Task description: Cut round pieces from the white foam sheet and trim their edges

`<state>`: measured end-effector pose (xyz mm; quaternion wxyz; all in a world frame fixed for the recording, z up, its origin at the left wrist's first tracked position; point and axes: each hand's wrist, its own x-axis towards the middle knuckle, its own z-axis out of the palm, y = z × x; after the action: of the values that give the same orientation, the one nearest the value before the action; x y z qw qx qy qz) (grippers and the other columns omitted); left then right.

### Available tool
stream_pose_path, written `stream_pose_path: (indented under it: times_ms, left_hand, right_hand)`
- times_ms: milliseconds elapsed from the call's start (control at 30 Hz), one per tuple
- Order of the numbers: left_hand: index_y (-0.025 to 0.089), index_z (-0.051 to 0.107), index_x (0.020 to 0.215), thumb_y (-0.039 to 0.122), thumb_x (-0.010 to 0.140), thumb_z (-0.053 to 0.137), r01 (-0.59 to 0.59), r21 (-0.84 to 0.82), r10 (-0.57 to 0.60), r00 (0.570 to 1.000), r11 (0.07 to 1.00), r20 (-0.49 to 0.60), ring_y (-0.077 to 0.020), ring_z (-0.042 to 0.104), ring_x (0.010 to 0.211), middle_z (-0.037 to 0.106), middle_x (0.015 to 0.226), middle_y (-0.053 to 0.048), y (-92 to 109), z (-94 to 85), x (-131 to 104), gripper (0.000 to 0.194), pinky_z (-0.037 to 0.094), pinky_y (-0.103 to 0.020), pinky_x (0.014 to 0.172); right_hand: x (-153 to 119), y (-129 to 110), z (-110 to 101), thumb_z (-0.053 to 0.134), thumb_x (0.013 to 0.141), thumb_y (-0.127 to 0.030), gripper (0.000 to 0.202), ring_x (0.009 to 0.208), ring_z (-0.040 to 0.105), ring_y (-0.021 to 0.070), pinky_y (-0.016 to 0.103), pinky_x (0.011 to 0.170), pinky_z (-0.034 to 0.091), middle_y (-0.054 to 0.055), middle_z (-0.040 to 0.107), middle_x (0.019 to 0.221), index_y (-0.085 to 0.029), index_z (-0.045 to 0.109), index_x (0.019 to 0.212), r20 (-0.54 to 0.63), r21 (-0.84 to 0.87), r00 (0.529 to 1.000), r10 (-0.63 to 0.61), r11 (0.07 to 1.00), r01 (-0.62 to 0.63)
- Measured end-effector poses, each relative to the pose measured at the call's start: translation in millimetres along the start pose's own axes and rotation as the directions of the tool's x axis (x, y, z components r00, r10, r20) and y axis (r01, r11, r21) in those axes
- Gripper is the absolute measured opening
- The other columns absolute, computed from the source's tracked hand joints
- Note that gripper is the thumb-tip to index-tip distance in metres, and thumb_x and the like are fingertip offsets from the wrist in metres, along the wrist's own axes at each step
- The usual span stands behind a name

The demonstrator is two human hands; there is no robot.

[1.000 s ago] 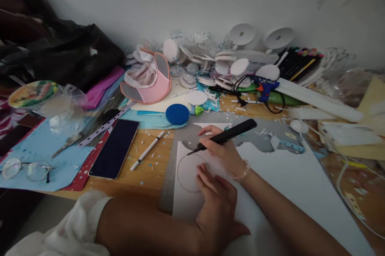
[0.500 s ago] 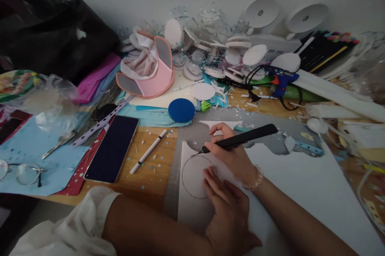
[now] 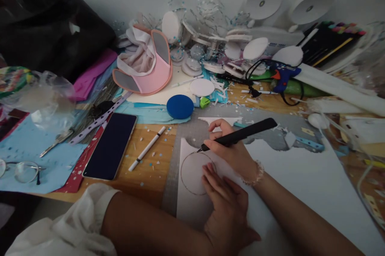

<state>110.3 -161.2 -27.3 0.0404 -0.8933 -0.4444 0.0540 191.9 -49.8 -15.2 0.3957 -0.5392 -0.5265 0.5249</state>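
My right hand (image 3: pixel 230 146) is closed around a thick black pen-shaped cutter (image 3: pixel 249 131) with a thin pointed metal tip. That tip rests at the top edge of a thin circle outline (image 3: pixel 192 174) on a white sheet of board (image 3: pixel 288 192). Flat on the board lies my left hand (image 3: pixel 225 204), fingers stretched out, fingertips over the circle's right side. Under the board is a grey cutting mat (image 3: pixel 171 184). Beyond the circle, the board's far edge has curved cut-outs.
A phone (image 3: pixel 110 146) and a white marker (image 3: pixel 147 148) lie to the left, with scissors (image 3: pixel 57 143) and glasses (image 3: pixel 25 171). Behind are a blue disc (image 3: pixel 179 107), a pink visor (image 3: pixel 155 81), white discs (image 3: pixel 202 87) and a blue glue gun (image 3: pixel 285 77). Scraps litter the wooden table.
The cutter's tip has moved a little to the right along the top of the circle. My left hand stays on the board. The whole view has shifted slightly.
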Motion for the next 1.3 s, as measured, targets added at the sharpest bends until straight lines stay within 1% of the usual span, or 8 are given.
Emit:
stream_pose_path:
  times_ms: [367,600,833,967,1033,1100,1200,1300]
  left_hand:
    - [0.001,0.06,0.112,0.087,0.063,0.042,-0.005,-0.044,0.005,1.0,0.999,0.005,-0.0515,0.052,0.114,0.054,0.12,-0.037,-1,-2.0,0,0.1,0.041,-0.066,0.088]
    - [0.0,0.059,0.112,0.087,0.064,0.041,-0.019,-0.022,0.019,1.0,1.0,-0.01,-0.05,0.053,0.115,0.054,0.12,-0.037,-3,-3.4,0,0.101,0.042,-0.062,0.089]
    - [0.0,0.059,0.114,0.088,0.06,0.045,-0.015,-0.019,0.015,1.0,1.0,0.0,-0.0497,0.052,0.115,0.053,0.121,-0.039,-4,-4.4,-2,0.104,0.044,-0.059,0.09]
    - [-0.001,0.059,0.114,0.087,0.06,0.045,-0.01,-0.046,0.01,1.0,0.999,0.004,-0.0498,0.052,0.116,0.052,0.12,-0.04,-5,-4.8,-2,0.104,0.043,-0.06,0.09]
    - [0.0,0.06,0.114,0.087,0.059,0.046,0.002,-0.064,-0.001,1.0,0.998,0.012,-0.05,0.05,0.117,0.052,0.121,-0.039,-4,-4.4,-2,0.104,0.042,-0.061,0.091]
    - [0.0,0.06,0.114,0.087,0.059,0.046,0.012,-0.08,-0.011,1.0,0.997,0.015,-0.0499,0.049,0.119,0.052,0.122,-0.039,-4,-3.7,-3,0.103,0.041,-0.063,0.092]
    - [-0.001,0.059,0.115,0.086,0.062,0.046,0.007,-0.1,-0.007,1.0,0.995,0.002,-0.0497,0.049,0.119,0.052,0.123,-0.038,-3,-3.0,-3,0.102,0.04,-0.064,0.093]
    - [-0.001,0.059,0.115,0.085,0.064,0.045,0.0,-0.105,0.001,1.0,0.994,0.007,-0.0502,0.049,0.118,0.052,0.123,-0.038,-3,-3.5,-2,0.101,0.041,-0.064,0.092]
  right_hand:
    - [-2,2,3,0.062,0.078,-0.026,0.027,0.048,0.033,0.0089,0.023,0.051,0.029,-0.013,0.033,0.05,-0.024,0.039,0.092,0.031,-0.045,0.999,-0.044,0.998,0.045]
    - [-2,6,11,0.071,0.071,-0.031,0.033,0.052,0.037,0.008,0.021,0.046,0.031,-0.009,0.04,0.061,-0.023,0.041,0.08,-0.128,0.047,0.991,-0.026,0.998,0.032]
    - [0,5,9,0.069,0.069,-0.028,0.028,0.054,0.039,0.0091,0.023,0.049,0.035,-0.007,0.041,0.059,-0.022,0.042,0.069,-0.301,-0.033,0.948,-0.098,0.995,0.093]
    - [3,5,4,0.07,0.067,-0.028,0.031,0.049,0.035,0.0078,0.023,0.045,0.031,-0.007,0.039,0.06,-0.023,0.04,0.07,-0.33,0.163,0.944,0.005,0.985,0.052]
    - [4,5,3,0.066,0.071,-0.033,0.027,0.044,0.031,0.007,0.024,0.041,0.027,-0.008,0.037,0.058,-0.024,0.04,0.073,-0.314,0.271,0.948,0.059,0.962,0.03]
    - [5,5,3,0.063,0.073,-0.036,0.024,0.041,0.029,0.0068,0.024,0.04,0.027,-0.009,0.036,0.057,-0.025,0.042,0.076,-0.27,0.309,0.96,0.068,0.951,0.02]
    - [3,2,8,0.066,0.073,-0.037,0.024,0.046,0.038,0.0077,0.023,0.043,0.033,-0.007,0.043,0.06,-0.023,0.048,0.079,-0.134,0.297,0.99,0.05,0.955,-0.008]
    - [-1,-1,13,0.067,0.074,-0.037,0.023,0.051,0.042,0.0083,0.023,0.046,0.033,-0.006,0.047,0.062,-0.02,0.052,0.079,-0.032,0.236,0.998,0.047,0.971,-0.038]
